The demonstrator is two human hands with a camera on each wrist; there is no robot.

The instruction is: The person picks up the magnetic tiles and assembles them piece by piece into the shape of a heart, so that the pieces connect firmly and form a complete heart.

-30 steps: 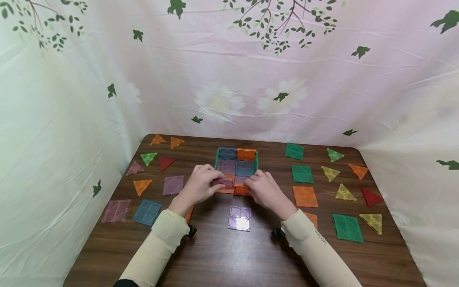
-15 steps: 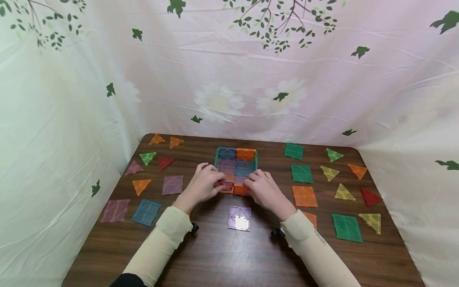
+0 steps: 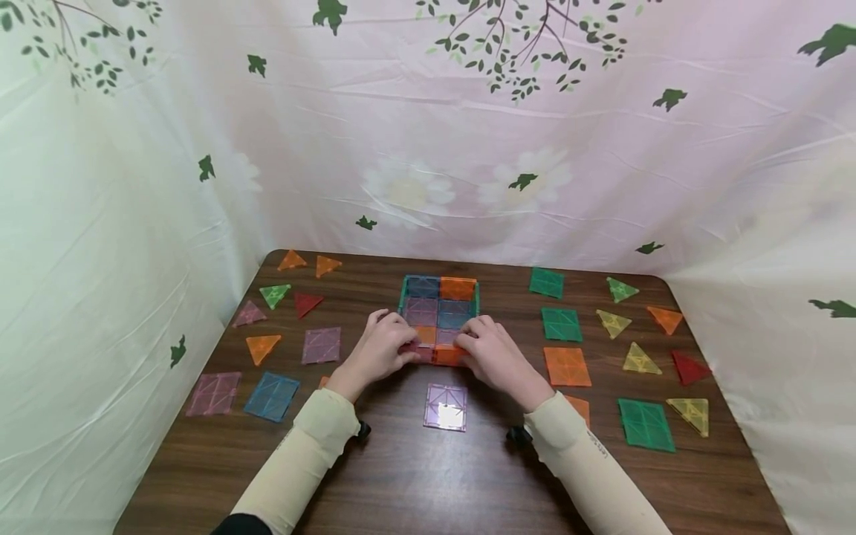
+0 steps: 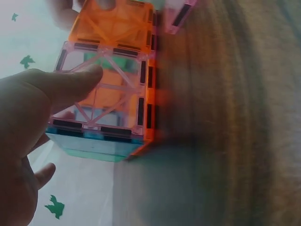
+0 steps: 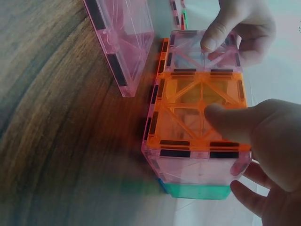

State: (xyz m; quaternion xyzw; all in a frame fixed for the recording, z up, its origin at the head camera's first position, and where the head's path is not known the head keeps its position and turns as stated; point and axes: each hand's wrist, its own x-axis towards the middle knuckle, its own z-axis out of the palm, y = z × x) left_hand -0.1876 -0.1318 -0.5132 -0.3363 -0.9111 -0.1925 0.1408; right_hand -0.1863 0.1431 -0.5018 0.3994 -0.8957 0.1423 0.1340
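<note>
Left hand (image 3: 380, 348) and right hand (image 3: 496, 358) are apparently pinching pink tile (image 4: 123, 104) and orange tile (image 5: 181, 123), judged light, stiff, best edge-held.

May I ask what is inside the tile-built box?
Purple tiles, a blue tile and an orange tile form its floor; the left hand and right hand hide its near corners.

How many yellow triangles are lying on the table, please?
3, all to the right of the box: the farthest yellow triangle near an orange triangle, the middle yellow triangle near a red triangle, and the nearest yellow triangle beside a green square. The sleeves may hide more.
</note>
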